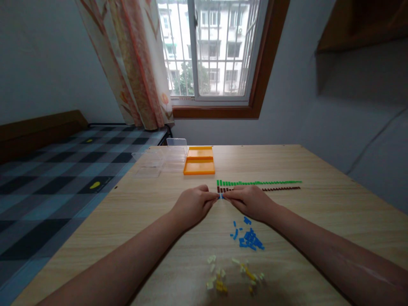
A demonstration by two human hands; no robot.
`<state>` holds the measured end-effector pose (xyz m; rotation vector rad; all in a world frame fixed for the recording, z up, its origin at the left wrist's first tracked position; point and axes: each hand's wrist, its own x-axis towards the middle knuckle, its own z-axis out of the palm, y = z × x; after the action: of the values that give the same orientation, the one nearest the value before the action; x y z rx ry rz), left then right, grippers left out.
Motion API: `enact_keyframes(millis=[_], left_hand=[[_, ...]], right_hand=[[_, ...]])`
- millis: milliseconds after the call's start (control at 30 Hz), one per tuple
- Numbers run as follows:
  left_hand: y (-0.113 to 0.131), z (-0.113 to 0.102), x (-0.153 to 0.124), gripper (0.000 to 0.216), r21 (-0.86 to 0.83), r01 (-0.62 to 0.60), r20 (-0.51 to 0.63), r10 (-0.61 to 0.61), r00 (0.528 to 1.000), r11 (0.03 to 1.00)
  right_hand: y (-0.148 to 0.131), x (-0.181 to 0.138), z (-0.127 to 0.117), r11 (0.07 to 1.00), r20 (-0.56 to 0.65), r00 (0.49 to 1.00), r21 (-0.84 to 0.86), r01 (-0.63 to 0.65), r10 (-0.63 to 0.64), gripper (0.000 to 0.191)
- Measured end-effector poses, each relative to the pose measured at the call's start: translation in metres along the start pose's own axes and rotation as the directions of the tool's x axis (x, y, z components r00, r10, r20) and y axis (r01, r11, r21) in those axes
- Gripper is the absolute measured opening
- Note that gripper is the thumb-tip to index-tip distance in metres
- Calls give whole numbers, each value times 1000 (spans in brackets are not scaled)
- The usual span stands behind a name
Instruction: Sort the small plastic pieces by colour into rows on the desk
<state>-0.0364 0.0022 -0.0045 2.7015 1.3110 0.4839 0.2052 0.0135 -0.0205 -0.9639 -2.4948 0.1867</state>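
Left hand, right hand | touching blue pieces (small, oblong) | wood-grain table

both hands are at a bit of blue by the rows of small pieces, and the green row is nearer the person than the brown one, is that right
Not quite: the rows are swapped. The head view shows the brown row nearer the person and the green row farther away. Both left hand and right hand are indeed at a bit of blue.

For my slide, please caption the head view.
Left hand and right hand touch blue pieces near lined-up brown pieces.
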Motion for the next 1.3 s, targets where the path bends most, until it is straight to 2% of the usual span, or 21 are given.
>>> enact_keyframes(millis=[867,1000,1100,1200,1300], left_hand=[[-1,0,1,30,-21,-11,-3,11,1000,1000],[-1,-1,0,29,-87,-4,-73,-2,997,996],[2,-3,-2,28,-145,-57,-105,42,994,988],[7,-6,-5,24,-207,-160,-72,148,986,965],[14,-7,-7,21,-246,-216,-20,218,976,945]], right_hand=[[-3,1,-4,999,20,1000,35,-8,7,27],[-2,0,-4,994,-36,999,107,-14,18,28],[0,-2,-8,970,-52,997,238,-47,61,27],[4,-6,-18,916,97,986,366,-163,136,22],[11,-10,-32,855,321,935,432,-287,152,15]])
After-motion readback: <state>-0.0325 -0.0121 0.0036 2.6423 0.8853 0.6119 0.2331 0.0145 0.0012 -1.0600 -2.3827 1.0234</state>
